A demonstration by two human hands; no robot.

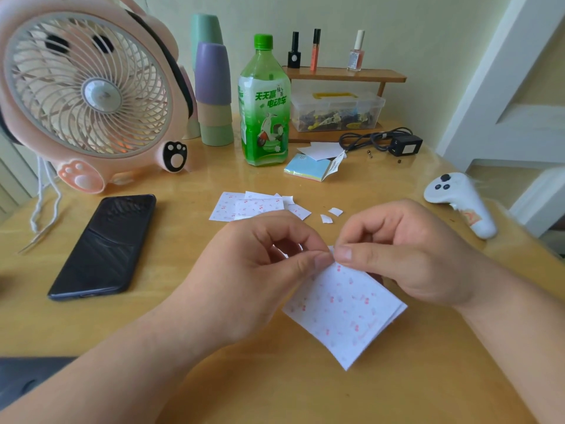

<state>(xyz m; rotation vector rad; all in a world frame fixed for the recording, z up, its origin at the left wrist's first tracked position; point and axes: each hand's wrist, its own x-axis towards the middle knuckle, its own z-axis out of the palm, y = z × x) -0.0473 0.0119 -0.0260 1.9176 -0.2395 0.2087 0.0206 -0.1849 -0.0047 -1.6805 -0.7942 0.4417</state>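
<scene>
Pinched the top corner of a thin, matte paper sheet (345, 313), white with a small red cherry print, square and folded into layers, between left hand (260, 270) and right hand (412, 249). Curled the fingers of both hands in, with thumbs pressed side by side on the near face. Held it tilted just over the glossy wooden table (198, 179), in front of flat torn scraps (253, 206) and right of a smooth black phone (104, 246).

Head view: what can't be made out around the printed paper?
Top corner of the folded white paper with pink cherry print: head view, covered by the left hand and right hand pinching it.
Its layer count: head view, edges too fine.
Contents of the clear plastic box: head view, too small.
Pink round desk fan: head view, cut by left edge.
</scene>
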